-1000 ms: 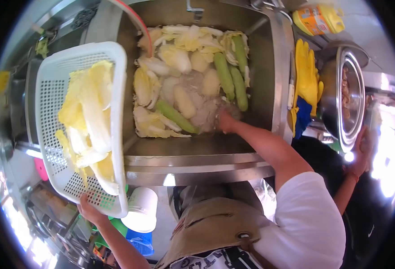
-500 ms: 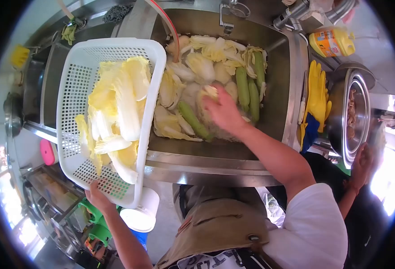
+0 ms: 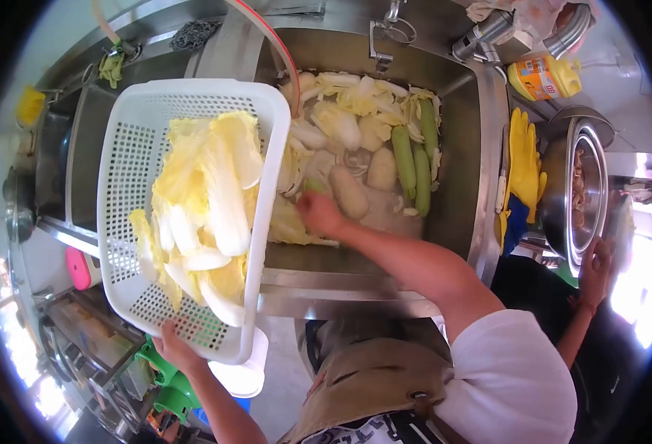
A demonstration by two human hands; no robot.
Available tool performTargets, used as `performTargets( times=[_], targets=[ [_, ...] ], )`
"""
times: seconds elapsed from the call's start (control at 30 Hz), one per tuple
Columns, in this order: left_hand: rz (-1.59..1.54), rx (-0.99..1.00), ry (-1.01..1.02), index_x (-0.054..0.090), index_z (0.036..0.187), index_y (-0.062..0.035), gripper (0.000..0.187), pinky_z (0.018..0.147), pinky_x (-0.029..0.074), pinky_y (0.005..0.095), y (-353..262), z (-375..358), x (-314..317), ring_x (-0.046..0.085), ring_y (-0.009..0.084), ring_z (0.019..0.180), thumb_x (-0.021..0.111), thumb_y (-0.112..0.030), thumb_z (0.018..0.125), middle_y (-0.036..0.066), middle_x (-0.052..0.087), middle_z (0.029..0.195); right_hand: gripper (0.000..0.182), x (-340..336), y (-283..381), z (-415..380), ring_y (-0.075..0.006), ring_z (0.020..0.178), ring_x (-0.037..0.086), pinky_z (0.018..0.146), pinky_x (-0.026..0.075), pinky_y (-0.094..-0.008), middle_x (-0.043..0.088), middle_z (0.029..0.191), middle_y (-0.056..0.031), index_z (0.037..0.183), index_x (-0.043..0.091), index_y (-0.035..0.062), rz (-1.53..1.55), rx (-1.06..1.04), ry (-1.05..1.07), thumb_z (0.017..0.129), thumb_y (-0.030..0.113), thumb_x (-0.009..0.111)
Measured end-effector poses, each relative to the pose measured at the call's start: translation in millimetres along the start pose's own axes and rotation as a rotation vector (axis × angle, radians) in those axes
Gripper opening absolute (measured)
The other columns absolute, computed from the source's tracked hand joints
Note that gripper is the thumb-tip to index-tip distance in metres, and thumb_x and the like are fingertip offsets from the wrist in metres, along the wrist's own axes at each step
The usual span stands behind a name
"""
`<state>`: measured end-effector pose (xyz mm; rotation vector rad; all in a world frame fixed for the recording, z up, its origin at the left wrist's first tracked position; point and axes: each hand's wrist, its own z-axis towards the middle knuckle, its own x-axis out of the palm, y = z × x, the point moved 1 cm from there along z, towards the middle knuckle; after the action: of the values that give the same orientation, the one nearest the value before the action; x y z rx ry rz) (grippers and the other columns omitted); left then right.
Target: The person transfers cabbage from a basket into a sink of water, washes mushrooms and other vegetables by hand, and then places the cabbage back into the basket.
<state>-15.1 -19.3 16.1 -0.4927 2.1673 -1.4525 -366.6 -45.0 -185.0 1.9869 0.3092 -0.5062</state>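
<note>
My left hand [image 3: 174,351] grips the near rim of a white perforated basket [image 3: 122,155] held over the sink's left edge. Pale yellow cabbage leaves [image 3: 207,200] fill the basket. My right hand [image 3: 320,212] reaches into the steel sink [image 3: 452,126], closed on a green vegetable [image 3: 313,185] near the basket's side. Floating in the water are cabbage pieces [image 3: 337,122], potatoes [image 3: 350,194] and green cucumbers [image 3: 406,159].
Yellow rubber gloves [image 3: 524,159] hang over the sink's right rim. A steel bowl [image 3: 581,189] stands to the right, with another person's hand [image 3: 598,265] on it. A yellow bottle [image 3: 544,76] sits at the back right. A white bucket [image 3: 241,374] stands below.
My right hand has moved left across the sink toward the basket and closed on a green vegetable. The basket has shifted slightly right over the sink edge.
</note>
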Motion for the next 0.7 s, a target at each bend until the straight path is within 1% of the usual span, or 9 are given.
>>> performTargets(
  times=[0.03,0.07,0.13,0.23,0.33,0.43,0.5,0.57,0.7],
  targets=[
    [-0.017,0.003,0.020,0.049,0.120,0.0035,0.043,0.068,0.054,0.0347,-0.9,-1.4,1.3,0.062,0.0226,0.082,0.052,-0.006,0.078,0.015,0.060,0.104,0.039,34.0,-17.5,-2.0,-0.0352,0.094,0.060,0.087,0.047,-0.0423,0.063,0.100,-0.0219,0.104,0.061,-0.0008,-0.189,-0.132,0.072,0.083,0.031,0.065],
    [-0.030,0.011,0.045,0.049,0.120,0.0035,0.044,0.069,0.054,0.0353,-2.3,-2.3,2.0,0.062,0.0232,0.083,0.053,-0.007,0.078,0.015,0.060,0.104,0.042,49.9,-20.8,4.6,-0.0365,0.097,0.059,0.089,0.046,-0.0435,0.063,0.102,-0.0225,0.105,0.061,-0.0009,-0.197,-0.126,-0.033,0.082,0.033,0.067],
    [0.073,-0.007,-0.063,0.047,0.124,0.0037,0.049,0.070,0.054,0.0368,-4.2,-3.7,2.2,0.061,0.0256,0.084,0.055,-0.010,0.077,0.017,0.058,0.108,0.048,77.0,-19.2,22.9,-0.0390,0.104,0.057,0.093,0.045,-0.0458,0.062,0.106,-0.0236,0.107,0.061,-0.0010,-0.203,-0.099,-0.259,0.079,0.036,0.069],
    [0.128,0.054,-0.094,0.050,0.118,0.0056,0.045,0.072,0.054,0.0364,1.0,2.4,-0.4,0.061,0.0260,0.083,0.055,-0.013,0.077,0.018,0.057,0.102,0.052,110.7,-27.3,48.7,-0.0392,0.102,0.058,0.092,0.045,-0.0454,0.061,0.107,-0.0239,0.108,0.061,-0.0021,-0.219,0.126,0.038,0.077,0.039,0.069],
    [0.144,0.023,-0.028,0.047,0.125,0.0052,0.050,0.069,0.054,0.0358,3.7,8.5,-10.2,0.061,0.0245,0.084,0.056,-0.014,0.079,0.018,0.056,0.107,0.051,101.2,-42.7,51.5,-0.0384,0.103,0.058,0.091,0.045,-0.0472,0.061,0.109,-0.0248,0.105,0.062,-0.0021,-0.103,0.046,0.282,0.079,0.042,0.065],
    [0.130,0.015,0.018,0.052,0.115,0.0037,0.040,0.068,0.055,0.0354,-0.5,3.8,-6.8,0.062,0.0241,0.082,0.055,-0.014,0.079,0.017,0.057,0.100,0.046,74.6,-94.5,49.5,-0.0369,0.104,0.058,0.089,0.046,-0.0473,0.060,0.110,-0.0255,0.100,0.063,-0.0028,-0.185,0.043,0.228,0.084,0.040,0.059],
    [0.180,0.027,-0.004,0.050,0.117,0.0045,0.043,0.067,0.055,0.0345,0.3,7.0,-7.2,0.062,0.0233,0.081,0.055,-0.015,0.080,0.017,0.057,0.103,0.041,50.6,-112.4,51.2,-0.0369,0.106,0.058,0.088,0.046,-0.0468,0.060,0.111,-0.0258,0.100,0.064,-0.0012,-0.086,0.262,0.124,0.087,0.037,0.056],
    [0.205,0.023,-0.043,0.050,0.117,0.0045,0.043,0.066,0.055,0.0337,2.3,4.7,-12.5,0.061,0.0227,0.080,0.055,-0.015,0.080,0.017,0.057,0.103,0.041,16.1,-93.6,32.8,-0.0378,0.106,0.057,0.089,0.046,-0.0458,0.061,0.110,-0.0262,0.101,0.064,-0.0013,-0.113,0.368,0.203,0.088,0.036,0.054],
    [0.198,0.010,-0.070,0.050,0.113,0.0033,0.038,0.066,0.055,0.0333,0.6,7.5,-8.5,0.062,0.0220,0.079,0.056,-0.013,0.080,0.016,0.058,0.101,0.041,3.4,-107.2,21.4,-0.0368,0.107,0.058,0.092,0.046,-0.0460,0.060,0.116,-0.0245,0.113,0.061,0.0009,-0.189,0.243,0.331,0.084,0.029,0.057]
  ],
)
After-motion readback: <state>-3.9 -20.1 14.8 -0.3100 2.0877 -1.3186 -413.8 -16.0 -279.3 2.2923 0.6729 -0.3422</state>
